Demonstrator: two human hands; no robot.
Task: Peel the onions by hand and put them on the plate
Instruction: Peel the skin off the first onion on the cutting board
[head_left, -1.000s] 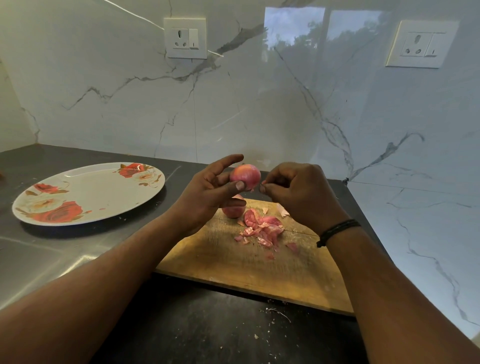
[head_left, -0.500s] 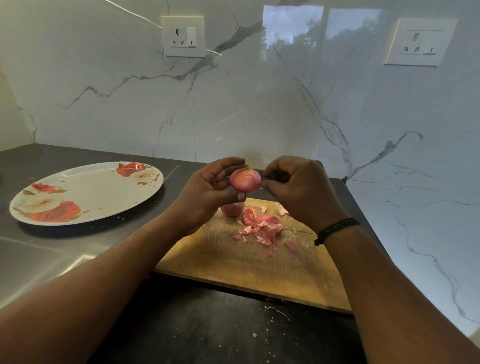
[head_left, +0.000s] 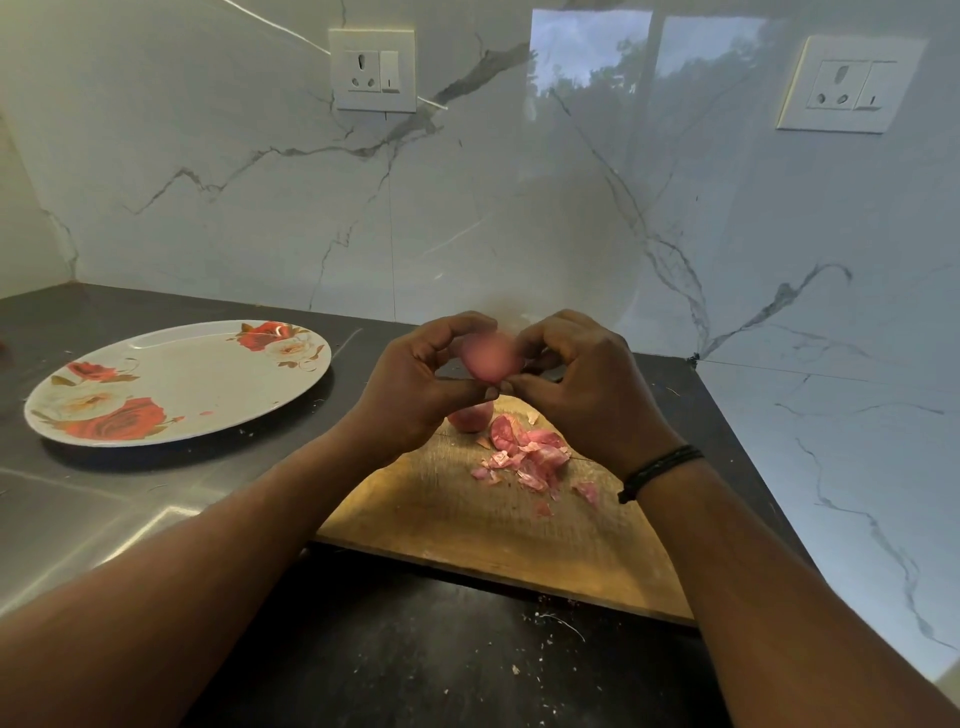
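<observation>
A small pink onion (head_left: 491, 356), blurred by motion, is held above the wooden cutting board (head_left: 467, 525). My left hand (head_left: 415, 384) grips it from the left with curled fingers and thumb. From the right, my right hand (head_left: 576, 384) has its fingers curled against the onion, fingertips meeting the left thumb under it. A second onion (head_left: 470, 417) lies on the board just below the hands, partly hidden. Pink peel scraps (head_left: 524, 460) lie in a pile on the board. The white plate with red roses (head_left: 171, 384) sits to the left and holds no onion.
The board lies on a dark counter (head_left: 441, 665) strewn with small crumbs, beside a steel surface (head_left: 62, 530) at the left. A marble wall with two sockets (head_left: 373, 70) rises close behind and to the right.
Both hands have closed in more tightly round the onion and turned it. The right fingertips moved down to the onion's underside. The onion now looks blurred.
</observation>
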